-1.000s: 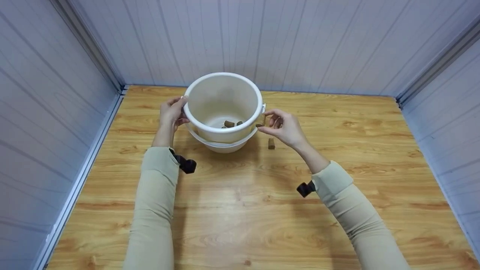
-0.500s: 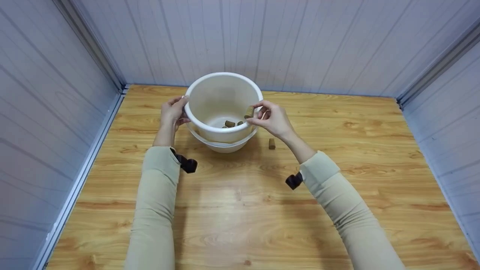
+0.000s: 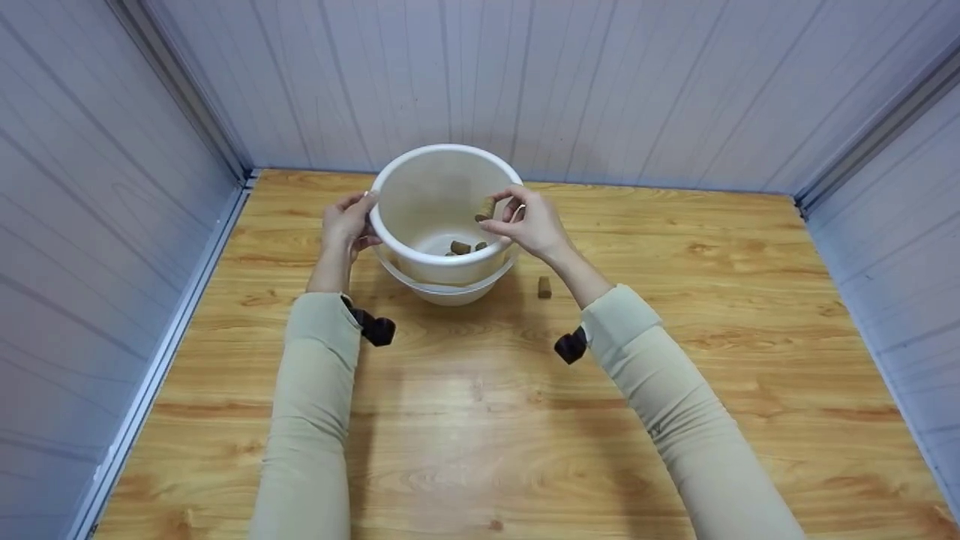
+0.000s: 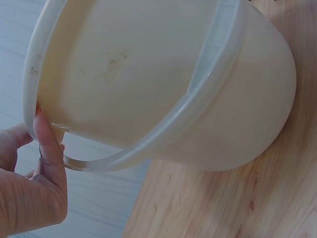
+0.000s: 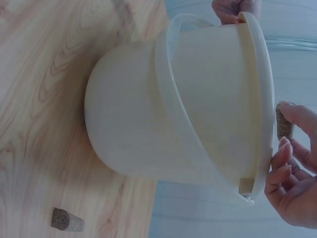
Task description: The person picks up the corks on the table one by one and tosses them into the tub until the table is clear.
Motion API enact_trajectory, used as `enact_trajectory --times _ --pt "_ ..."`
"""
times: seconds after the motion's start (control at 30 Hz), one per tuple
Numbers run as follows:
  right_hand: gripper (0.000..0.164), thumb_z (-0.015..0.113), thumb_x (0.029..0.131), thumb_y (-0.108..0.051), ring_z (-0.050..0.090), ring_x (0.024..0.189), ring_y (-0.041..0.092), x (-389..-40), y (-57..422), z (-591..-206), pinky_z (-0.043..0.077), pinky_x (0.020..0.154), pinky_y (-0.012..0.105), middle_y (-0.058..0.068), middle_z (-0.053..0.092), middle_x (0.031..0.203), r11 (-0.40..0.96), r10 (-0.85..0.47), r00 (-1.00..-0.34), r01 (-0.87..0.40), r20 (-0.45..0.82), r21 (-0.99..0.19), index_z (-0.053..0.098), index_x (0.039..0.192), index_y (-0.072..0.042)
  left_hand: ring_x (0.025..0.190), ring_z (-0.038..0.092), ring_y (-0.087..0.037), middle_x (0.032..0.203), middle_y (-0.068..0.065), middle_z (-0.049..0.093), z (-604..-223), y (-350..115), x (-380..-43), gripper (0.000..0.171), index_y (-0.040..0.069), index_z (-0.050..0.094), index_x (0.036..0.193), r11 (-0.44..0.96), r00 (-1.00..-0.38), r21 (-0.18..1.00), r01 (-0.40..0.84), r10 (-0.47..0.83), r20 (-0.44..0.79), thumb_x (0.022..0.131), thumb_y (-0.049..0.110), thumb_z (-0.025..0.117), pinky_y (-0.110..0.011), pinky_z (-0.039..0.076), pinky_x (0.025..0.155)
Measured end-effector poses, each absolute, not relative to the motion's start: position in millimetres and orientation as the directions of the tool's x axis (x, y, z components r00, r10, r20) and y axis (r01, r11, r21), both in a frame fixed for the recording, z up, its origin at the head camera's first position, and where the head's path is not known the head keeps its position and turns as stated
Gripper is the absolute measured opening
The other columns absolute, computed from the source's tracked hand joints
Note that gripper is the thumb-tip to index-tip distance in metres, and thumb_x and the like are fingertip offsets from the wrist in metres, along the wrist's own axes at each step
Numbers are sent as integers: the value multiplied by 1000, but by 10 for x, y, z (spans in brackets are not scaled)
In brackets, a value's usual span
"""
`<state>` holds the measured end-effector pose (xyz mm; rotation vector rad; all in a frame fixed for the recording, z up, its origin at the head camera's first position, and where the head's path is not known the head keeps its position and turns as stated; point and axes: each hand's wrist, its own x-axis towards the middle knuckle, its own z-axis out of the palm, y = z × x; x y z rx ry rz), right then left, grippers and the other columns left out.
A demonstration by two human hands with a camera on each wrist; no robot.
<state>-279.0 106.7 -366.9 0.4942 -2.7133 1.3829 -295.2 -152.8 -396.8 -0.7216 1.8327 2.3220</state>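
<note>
A white plastic bucket (image 3: 450, 279) stands on the wooden floor, its handle lowered toward the front. My left hand (image 3: 345, 229) grips the left side of the rim; in the left wrist view the thumb (image 4: 49, 148) lies on the rim's inner side. Between thumb and fingertips my right hand (image 3: 534, 223) pinches a brown cork (image 3: 486, 209), held over the bucket's opening near the right rim. Several more corks (image 3: 460, 247) lie at the bottom, partly hidden by the front rim. Another cork (image 3: 544, 287) sits on the floor to the bucket's right.
A wood-grain floor (image 3: 465, 420) stretches around the bucket. White panelled walls (image 3: 637, 90) rise behind it and on both sides. Black wrist cameras (image 3: 377, 331) project inward from both sleeves.
From outside the right rim, my right hand has moved up and left with the cork, over the bucket's opening. The left hand and bucket stay in place.
</note>
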Motion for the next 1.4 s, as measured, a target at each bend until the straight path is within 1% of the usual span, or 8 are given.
enact_trajectory --times 0.13,0.33,0.7,0.9,1.13,1.4 --pt "36 76 70 -18 44 55 9 -2848 1033 -3640 36 49 17 -1 49 65 564 -246 -950 -303 194 -768 62 100 -2 37 50 -9 57 -1 52 -3973 -1529 -2950 34 6 51 114 -270 -888 897 -351 -209 -410 85 22 60 -19 44 32" --pt "39 76 70 -18 45 57 9 -2897 964 -3603 38 52 17 0 50 65 593 -255 -949 -306 186 -745 61 101 -1 37 50 -9 58 -4 54 -3979 -1536 -2942 38 6 49 119 -263 -895 902 -342 -200 -398 86 21 58 -19 44 32" --pt "39 76 70 -20 45 57 8 -2950 849 -3580 37 52 16 -2 49 65 620 -254 -951 -298 174 -725 61 102 -2 36 50 -9 56 -2 52 -3984 -1539 -2937 32 6 52 114 -262 -896 903 -341 -201 -396 86 21 58 -19 43 31" --pt "39 75 71 -21 46 57 8 -2970 802 -3553 37 51 17 -2 50 65 617 -247 -953 -294 176 -730 61 102 -3 36 49 -9 57 -3 51 -3983 -1536 -2952 35 5 51 116 -266 -896 902 -341 -199 -398 86 20 58 -19 43 30" --pt "45 74 72 -23 46 58 9 -2969 818 -3535 38 51 18 0 50 66 604 -242 -955 -288 173 -743 58 109 -4 36 49 -9 57 -2 51 -3972 -1534 -2944 37 5 50 118 -266 -893 900 -344 -203 -402 85 20 59 -19 42 30" --pt "36 74 73 -21 45 59 10 -2950 835 -3519 38 53 18 0 48 65 580 -240 -952 -296 188 -759 62 103 -3 35 48 -8 53 0 50 -3990 -1532 -2947 28 6 53 110 -257 -895 906 -336 -212 -392 86 20 58 -18 42 30"
